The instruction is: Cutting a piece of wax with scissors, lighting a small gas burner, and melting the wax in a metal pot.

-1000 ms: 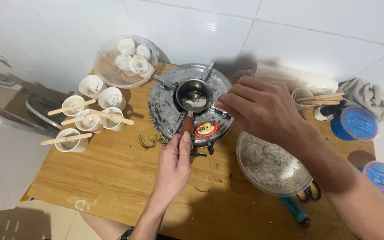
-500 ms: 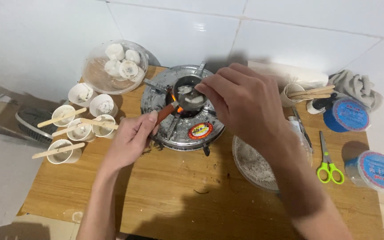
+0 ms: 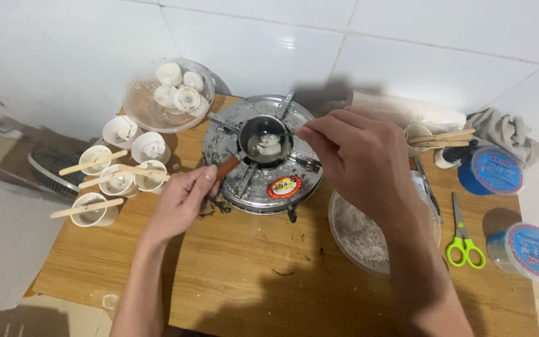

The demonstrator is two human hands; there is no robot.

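Note:
A small metal pot [image 3: 264, 138] with pale lumps in it sits on the round silver gas stove [image 3: 252, 185] at the back middle of the wooden table [image 3: 251, 274]. My left hand [image 3: 182, 200] grips the pot's reddish-brown handle [image 3: 227, 167], which points down-left. My right hand [image 3: 357, 156] hovers at the pot's right rim, fingertips pinched on a thin dark stick [image 3: 287, 133] that reaches into the pot.
Several white paper cups [image 3: 115, 171] with flat wooden sticks stand at the left. A clear bowl [image 3: 165, 93] of white lumps lies behind them. A clear bowl [image 3: 360, 234] of powdery flakes, green scissors [image 3: 463, 240] and two blue-lidded tubs [image 3: 534, 249] are at the right.
The pot has settled back level on the burner after being tilted, and the flame seen under it no longer shows. My right hand has drawn slightly right of the pot.

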